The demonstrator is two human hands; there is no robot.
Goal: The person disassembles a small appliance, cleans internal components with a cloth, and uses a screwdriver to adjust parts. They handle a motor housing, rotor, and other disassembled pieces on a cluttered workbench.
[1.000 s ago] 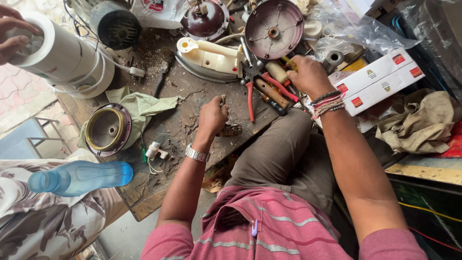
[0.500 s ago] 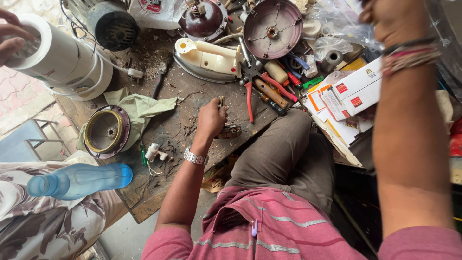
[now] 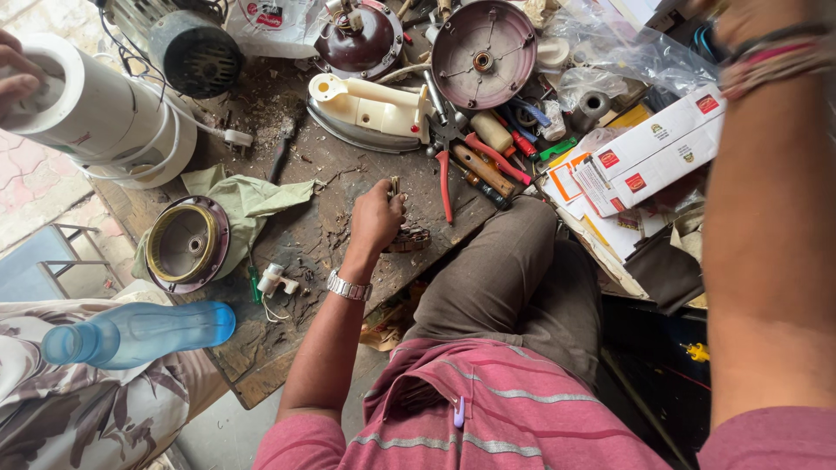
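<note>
My left hand (image 3: pixel 376 216), with a metal watch on its wrist, rests on the scarred wooden workbench (image 3: pixel 318 170). Its fingers pinch a small metal piece (image 3: pixel 394 185) upright, and its heel lies against a brown wound motor part (image 3: pixel 412 240) at the bench edge. My right arm is raised along the right side of the view. Bracelets circle its wrist, and only the base of my right hand (image 3: pixel 753 10) shows at the top edge, with the fingers cut off. Red-handled pliers (image 3: pixel 444 170) lie just right of my left hand.
A cream clothes iron (image 3: pixel 366 109), a maroon round cover (image 3: pixel 483 42), screwdrivers (image 3: pixel 488 165) and white-and-red boxes (image 3: pixel 662 148) crowd the bench's far side. A round housing (image 3: pixel 187 244) sits on green cloth. Another person's hand (image 3: pixel 13 74) holds a white cylinder (image 3: pixel 96 117). A blue bottle (image 3: pixel 139 332) lies at the left.
My right hand has lifted off the tools by the pliers and swung up and right, out of the top of the view. My left hand has stayed in place.
</note>
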